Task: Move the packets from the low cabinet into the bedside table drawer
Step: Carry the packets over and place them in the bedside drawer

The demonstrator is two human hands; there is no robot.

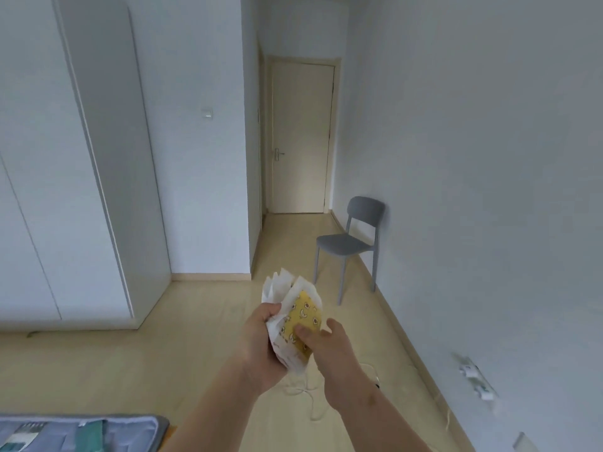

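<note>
Nearest, below and to the left of the hands: the corner of a grey zipped case (81, 429), its contents blurred. Centre: two bare forearms raised in front of the person. The left hand (261, 340) is clenched around a bunch of packets (282, 285), whose white crimped tops fan out above its fingers. The right hand (332, 350) meets the bunch from the right, its thumb laid flat on the front-most yellow packet (305, 313), which carries a printed pattern. It appears to pinch this packet, though the fingers behind are hidden. Beneath the hands, on the pale wooden floor (130, 370), a white cable (300, 391) lies in loose loops. To the right of the hands: a wall socket (473, 376), blurred. Beyond and right of the hands: a grey chair (352, 243) against the wall. Beyond and left: a white wardrobe (65, 190). Farthest, straight above the packets: a closed cream door (300, 138).
</note>
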